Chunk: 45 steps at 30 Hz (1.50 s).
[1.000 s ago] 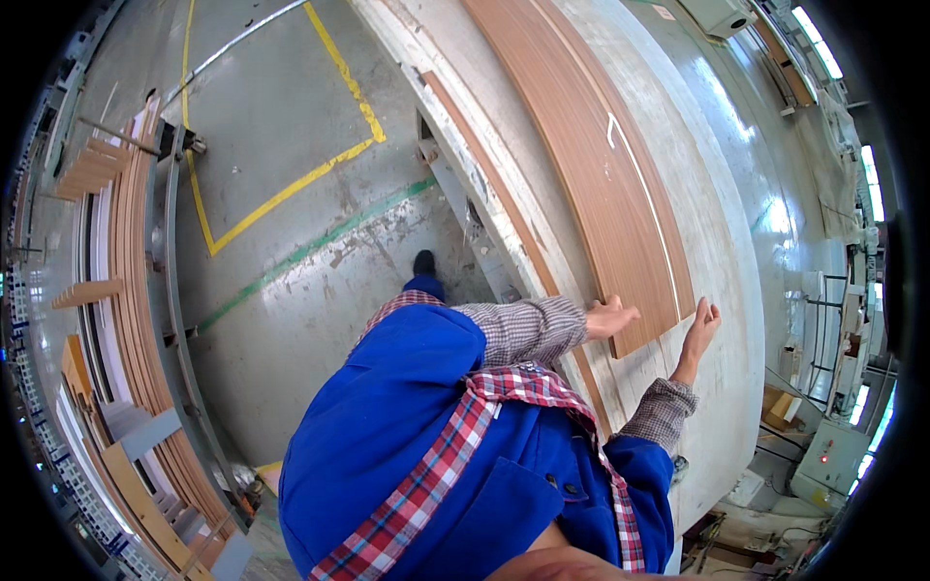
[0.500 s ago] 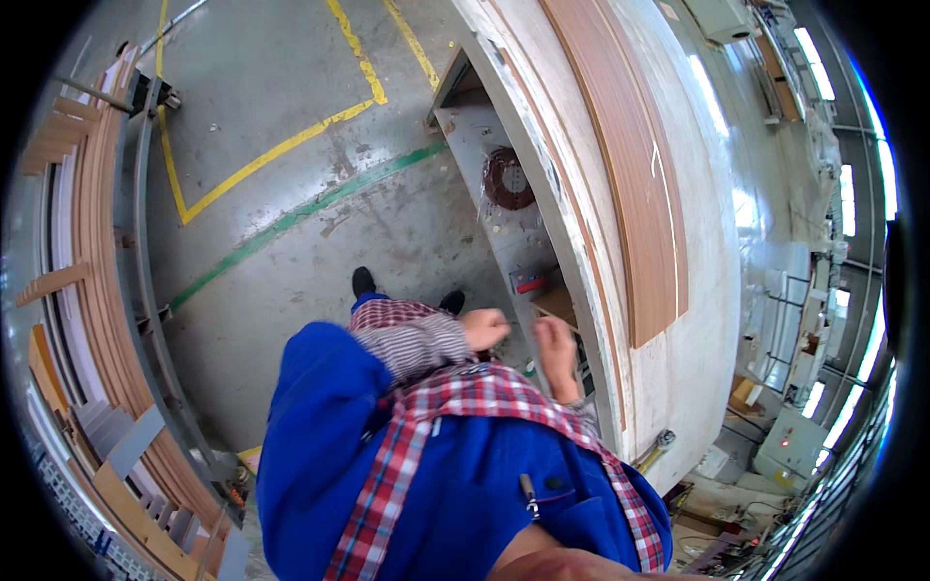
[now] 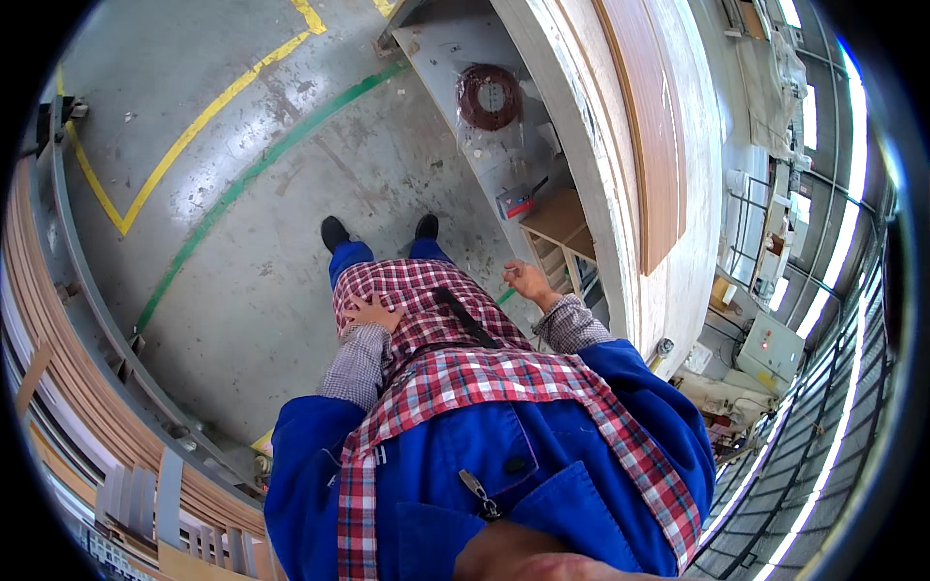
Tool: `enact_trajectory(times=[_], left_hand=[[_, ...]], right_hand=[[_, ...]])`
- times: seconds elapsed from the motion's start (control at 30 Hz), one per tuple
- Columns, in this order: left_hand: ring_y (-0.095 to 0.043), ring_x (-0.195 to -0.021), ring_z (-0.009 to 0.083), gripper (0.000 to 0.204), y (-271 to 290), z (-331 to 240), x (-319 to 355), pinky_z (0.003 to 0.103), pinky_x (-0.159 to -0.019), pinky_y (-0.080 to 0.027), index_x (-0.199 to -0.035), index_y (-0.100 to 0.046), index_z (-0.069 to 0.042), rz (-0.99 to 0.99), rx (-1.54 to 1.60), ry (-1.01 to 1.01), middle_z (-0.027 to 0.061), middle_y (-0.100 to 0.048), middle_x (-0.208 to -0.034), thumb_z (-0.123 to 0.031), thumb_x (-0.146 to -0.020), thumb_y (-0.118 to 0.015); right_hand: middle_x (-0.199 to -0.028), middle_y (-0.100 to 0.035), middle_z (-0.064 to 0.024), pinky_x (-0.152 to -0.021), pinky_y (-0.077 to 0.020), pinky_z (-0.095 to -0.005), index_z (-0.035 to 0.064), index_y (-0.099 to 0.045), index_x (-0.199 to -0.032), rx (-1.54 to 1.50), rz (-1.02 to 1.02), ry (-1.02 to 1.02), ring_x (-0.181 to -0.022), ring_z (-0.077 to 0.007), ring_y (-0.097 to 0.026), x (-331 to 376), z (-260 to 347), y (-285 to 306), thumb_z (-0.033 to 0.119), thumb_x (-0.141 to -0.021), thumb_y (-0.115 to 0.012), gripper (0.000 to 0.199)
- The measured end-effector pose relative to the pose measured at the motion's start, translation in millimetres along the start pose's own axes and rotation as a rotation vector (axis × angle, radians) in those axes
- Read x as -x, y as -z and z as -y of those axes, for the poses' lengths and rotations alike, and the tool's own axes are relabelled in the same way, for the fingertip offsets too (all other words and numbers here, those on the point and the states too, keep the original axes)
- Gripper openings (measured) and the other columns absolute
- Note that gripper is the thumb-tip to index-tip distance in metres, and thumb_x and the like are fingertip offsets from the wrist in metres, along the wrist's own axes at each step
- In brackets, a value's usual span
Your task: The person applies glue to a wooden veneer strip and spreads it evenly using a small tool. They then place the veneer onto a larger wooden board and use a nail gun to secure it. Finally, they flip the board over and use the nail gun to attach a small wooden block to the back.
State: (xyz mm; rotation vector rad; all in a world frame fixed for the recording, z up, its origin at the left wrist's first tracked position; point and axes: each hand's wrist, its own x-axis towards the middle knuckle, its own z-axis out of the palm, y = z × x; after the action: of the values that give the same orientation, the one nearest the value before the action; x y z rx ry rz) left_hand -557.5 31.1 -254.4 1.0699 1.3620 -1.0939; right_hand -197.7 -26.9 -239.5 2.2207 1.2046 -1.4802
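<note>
Head view, looking straight down. Left hand (image 3: 371, 314): fingers spread, lying flat on the red checked apron (image 3: 426, 310) at the thigh, gripping nothing. Right hand (image 3: 528, 282): loosely curled beside the lower shelf (image 3: 455, 48) of the workbench (image 3: 581, 145), just above the green floor line (image 3: 252, 179); whether it holds anything cannot be told. Shelf contents: coil of dark red banding (image 3: 489, 95), small red-and-grey tool (image 3: 516, 201), wooden box (image 3: 562, 228). Bench top: long wood-grain panel (image 3: 651, 126), well apart from both hands. Floor (image 3: 242, 271): grey concrete, yellow line (image 3: 184, 136). Black shoes (image 3: 335, 232) below.
</note>
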Motion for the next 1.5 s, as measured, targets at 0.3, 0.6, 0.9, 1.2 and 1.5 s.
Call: enact_trajectory(times=[0.3,0.6,0.9,1.2,1.5], left_hand=[[-0.027,-0.127,0.0490,0.081,-57.7,-20.2,-54.2,0.061,-0.093,-0.034,-0.142,-0.026,-0.025,-0.213,0.272,0.069,0.0223,-0.012,-0.147,-0.065,-0.075,-0.049],[-0.038,-0.118,0.0416,0.078,-149.0,-50.9,-87.2,0.055,-0.088,-0.037,-0.139,-0.032,-0.023,-0.441,0.229,0.199,0.0246,-0.024,-0.141,-0.056,-0.072,-0.057],[-0.038,-0.118,0.0423,0.078,-156.0,-77.3,-95.8,0.057,-0.087,-0.038,-0.137,-0.035,-0.024,-0.520,0.153,0.209,0.0258,-0.027,-0.139,-0.051,-0.069,-0.061],[-0.039,-0.116,0.0440,0.072,-125.5,-74.6,-133.4,0.053,-0.092,-0.037,-0.133,-0.039,-0.021,-0.654,0.224,0.224,0.0287,-0.032,-0.131,-0.045,-0.070,-0.063],[-0.045,-0.103,0.0411,0.065,-98.8,-54.8,-135.9,0.050,-0.082,-0.042,-0.130,-0.043,-0.014,-0.820,0.413,0.155,0.0225,-0.040,-0.109,-0.035,-0.073,-0.064]], right_hand=[[-0.082,-0.064,-0.0080,-0.059,-0.0501,-0.0310,0.0020,-0.058,-0.102,-0.561,-0.093,-0.264,-0.067,-0.0190,-0.062,-119.5,-71.8,-12.6,0.028,-0.083,-0.062,0.033],[-0.130,-0.043,-0.0205,-0.097,-0.0341,-0.0485,0.0111,-0.031,-0.138,-1.060,-0.336,-0.748,-0.121,-0.0333,-0.038,-289.8,-97.2,-35.7,0.063,-0.064,-0.070,0.099],[-0.130,-0.044,-0.0205,-0.098,-0.0354,-0.0354,-0.0059,-0.037,-0.126,-0.431,-0.599,-0.827,-0.118,-0.0270,-0.045,-308.4,-114.4,-32.0,0.040,-0.063,-0.078,0.088],[-0.119,-0.053,-0.0215,-0.093,-0.0411,-0.0389,-0.0023,-0.051,-0.115,0.179,-0.874,-0.254,-0.112,-0.0351,-0.050,-401.1,-195.8,69.2,0.032,-0.071,-0.071,0.059],[-0.116,-0.053,-0.0209,-0.093,-0.0398,-0.0384,0.0023,-0.054,-0.114,-0.097,-0.507,-0.054,-0.109,-0.0352,-0.049,-517.8,-284.3,203.7,0.013,-0.073,-0.058,0.042]])
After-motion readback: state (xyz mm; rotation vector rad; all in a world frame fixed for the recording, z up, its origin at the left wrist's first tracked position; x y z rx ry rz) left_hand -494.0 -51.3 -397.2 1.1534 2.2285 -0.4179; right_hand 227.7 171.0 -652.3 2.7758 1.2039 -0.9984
